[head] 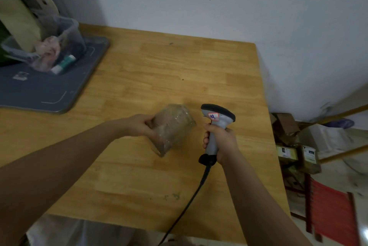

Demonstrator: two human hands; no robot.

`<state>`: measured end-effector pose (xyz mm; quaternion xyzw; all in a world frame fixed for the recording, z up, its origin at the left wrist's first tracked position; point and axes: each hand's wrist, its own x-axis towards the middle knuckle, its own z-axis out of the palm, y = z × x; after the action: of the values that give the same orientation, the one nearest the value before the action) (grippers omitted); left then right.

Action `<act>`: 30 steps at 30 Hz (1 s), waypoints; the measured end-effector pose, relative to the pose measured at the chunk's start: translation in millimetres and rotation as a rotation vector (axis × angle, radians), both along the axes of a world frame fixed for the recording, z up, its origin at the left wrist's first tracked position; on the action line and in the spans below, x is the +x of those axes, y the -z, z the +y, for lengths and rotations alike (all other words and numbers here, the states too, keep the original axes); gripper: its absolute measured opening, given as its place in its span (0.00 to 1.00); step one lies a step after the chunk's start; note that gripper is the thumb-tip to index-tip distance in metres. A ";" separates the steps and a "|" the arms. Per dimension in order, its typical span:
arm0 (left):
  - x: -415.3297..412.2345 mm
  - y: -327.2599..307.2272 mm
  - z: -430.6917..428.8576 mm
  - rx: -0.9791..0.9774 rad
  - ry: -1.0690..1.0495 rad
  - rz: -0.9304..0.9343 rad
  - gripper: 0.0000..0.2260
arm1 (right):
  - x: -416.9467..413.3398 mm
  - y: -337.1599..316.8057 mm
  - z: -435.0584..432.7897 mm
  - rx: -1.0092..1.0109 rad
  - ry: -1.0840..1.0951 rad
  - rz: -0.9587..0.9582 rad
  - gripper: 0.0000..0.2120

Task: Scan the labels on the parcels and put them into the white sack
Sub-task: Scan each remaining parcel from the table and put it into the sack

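Note:
My left hand (pixel 140 125) grips a small brown parcel (pixel 173 129) wrapped in clear tape, held tilted just above the wooden table (pixel 159 70). My right hand (pixel 222 142) grips the handle of a grey barcode scanner (pixel 216 118) with a black head and a red-edged sticker; its head sits just right of the parcel. A black cable (pixel 191 200) runs from the scanner's base toward the table's front edge. No label shows on the parcel's visible faces. A white fabric, possibly the sack (pixel 59 229), shows below the table's front edge.
A dark grey tray (pixel 49 88) lies at the table's left with a clear plastic bin (pixel 65 33) of small items on it. Several brown parcels (pixel 298 152) sit on the floor to the right, beside a red crate (pixel 330 212). A white wall stands behind.

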<state>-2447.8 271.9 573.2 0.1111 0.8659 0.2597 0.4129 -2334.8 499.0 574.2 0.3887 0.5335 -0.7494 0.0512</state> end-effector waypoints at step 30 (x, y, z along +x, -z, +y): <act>69.4 -31.9 -150.8 0.454 -0.917 0.176 0.09 | 47.7 -61.5 -132.7 0.252 -0.646 0.164 0.08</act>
<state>-2378.4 121.0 605.1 -0.1718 0.7789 0.5848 0.1477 -2287.1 366.3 635.7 0.1415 0.7196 -0.6515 0.1942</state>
